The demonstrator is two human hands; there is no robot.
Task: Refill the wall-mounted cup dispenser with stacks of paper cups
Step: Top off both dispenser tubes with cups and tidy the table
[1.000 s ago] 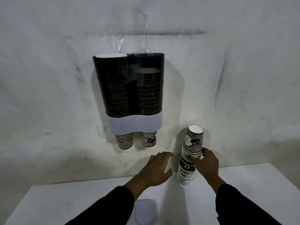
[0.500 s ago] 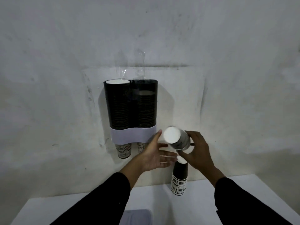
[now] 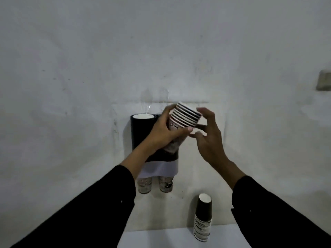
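A: Where is the stack of paper cups [image 3: 185,116]?

B: Raised in front of the right tube of the wall-mounted cup dispenser [image 3: 141,133], tilted, rims up and to the right. The left hand [image 3: 165,130] is wrapped tight around its lower part.

A: And the right hand [image 3: 208,138]?

B: Just right of the stack, fingers spread and curved; whether they touch the rims cannot be told.

A: Anything else?

B: The dispenser's left tube is filled to the top. A second stack [image 3: 203,218] stands upside down on the white table [image 3: 161,238], lower right.
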